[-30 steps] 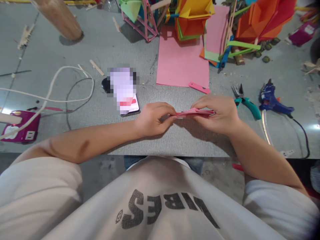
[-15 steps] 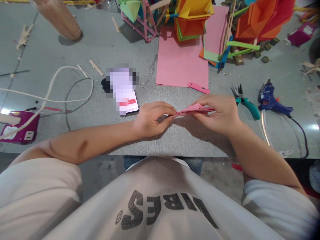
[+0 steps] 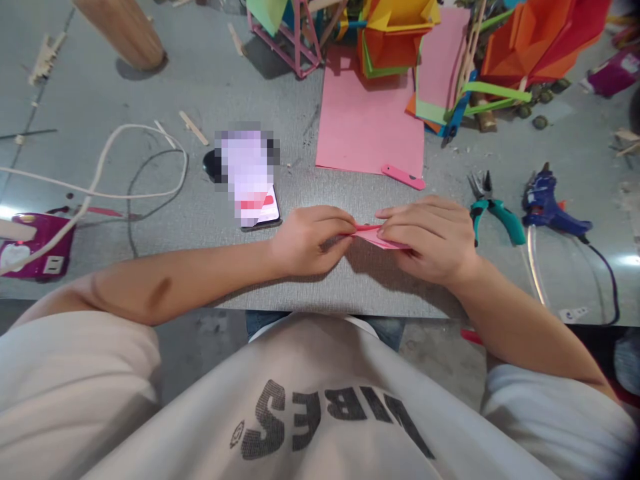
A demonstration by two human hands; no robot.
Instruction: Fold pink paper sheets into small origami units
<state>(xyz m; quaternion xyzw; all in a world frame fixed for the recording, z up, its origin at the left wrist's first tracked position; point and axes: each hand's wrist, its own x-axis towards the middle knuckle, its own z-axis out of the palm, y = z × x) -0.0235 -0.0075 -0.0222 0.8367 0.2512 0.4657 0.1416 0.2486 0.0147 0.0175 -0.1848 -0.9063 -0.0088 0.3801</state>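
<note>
A folded piece of pink paper [image 3: 376,237] is held between my hands, just above the front part of the table. My left hand [image 3: 315,239] pinches its narrow left end between thumb and fingers. Over the right part of the paper lies my right hand [image 3: 433,237], fingers bent across it and thumb underneath, closed on it. The paper's right end is hidden by those fingers. Beyond the hands, a flat pink sheet [image 3: 367,127] lies on the table with a pink cutter [image 3: 403,177] on its near edge.
Pliers [image 3: 495,212] and a blue glue gun [image 3: 553,203] lie on the right. A phone [image 3: 265,207], white cable [image 3: 107,157] and purple power block [image 3: 47,247] are on the left. Folded paper shapes [image 3: 400,33] and a brown drink cup [image 3: 125,33] stand at the back.
My right hand has rolled over, so its back and fingers now cover the paper from above. The folded paper has tilted, showing its broader pink face. My left hand keeps its pinch.
</note>
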